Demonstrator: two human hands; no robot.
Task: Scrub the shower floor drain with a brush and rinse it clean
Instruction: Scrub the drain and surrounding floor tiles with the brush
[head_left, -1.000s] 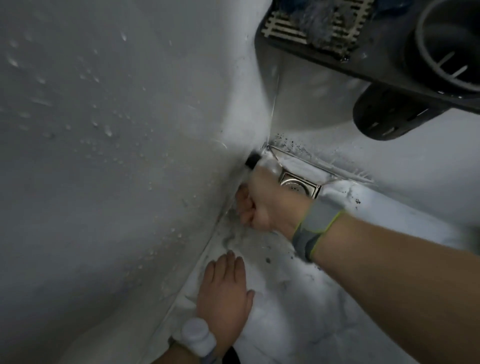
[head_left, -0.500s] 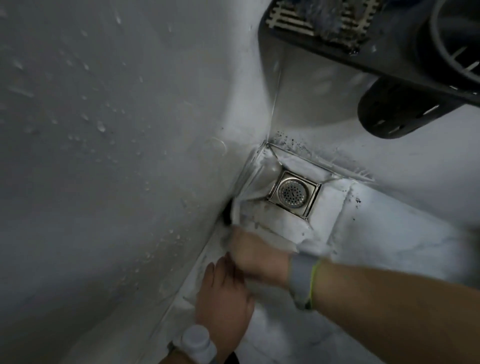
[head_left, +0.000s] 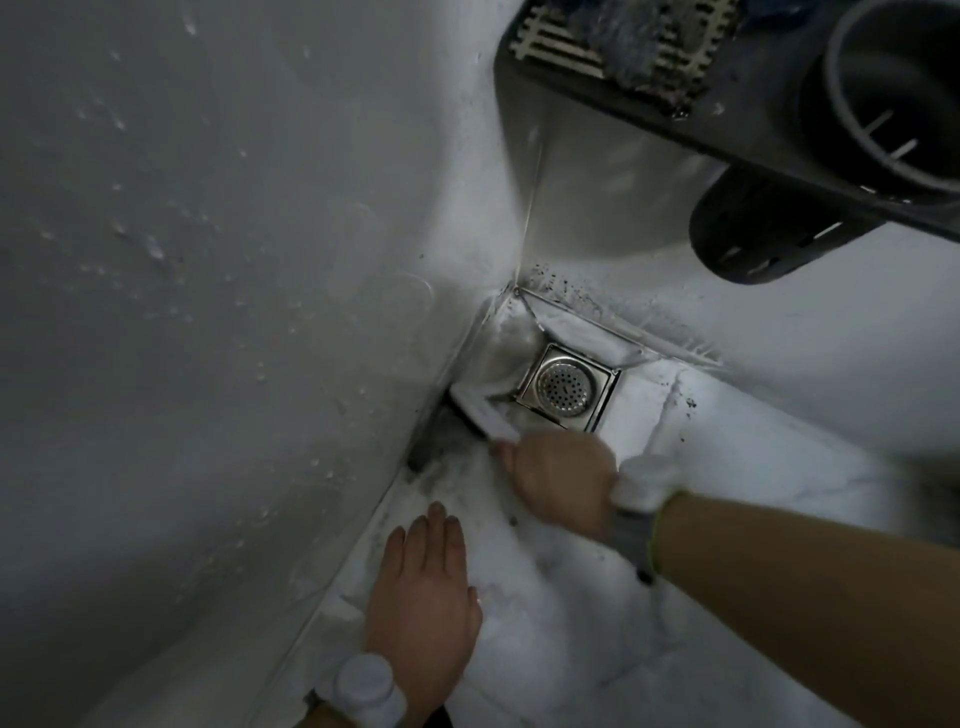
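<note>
The right hand (head_left: 558, 480) is the grip at work here: its fingers are curled around the handle of a white-backed scrubbing brush with dark bristles (head_left: 480, 415), which juts out ahead of the knuckles toward the foot of the wall. The bristle end sits down in the dark seam where the wet grey shower wall (head_left: 208, 260) meets the white marbled shower floor (head_left: 701, 467), smeared grey just under the brush. The square stainless-steel floor drain with its round perforated strainer (head_left: 566, 387) lies just beyond the grip and a little to its right, close beside the brush head but apparently not under the bristles.

The left hand (head_left: 423, 587) is released, palm flat and fingers straight, pressing on the floor nearer the person than the grip, seemingly as a brace. A white round watch (head_left: 363, 686) sits on that wrist; a grey band with a white device (head_left: 636, 512) is on the right wrist.

Above and beyond the grip, a black plastic caddy shelf (head_left: 727, 93) hangs on the wall.

By my reading, scrubbing is under way: the metal of the drain looks bright, while dark specks and mould remain along the grout beyond it. No running water is visible, so the rinse appears still to come.
</note>
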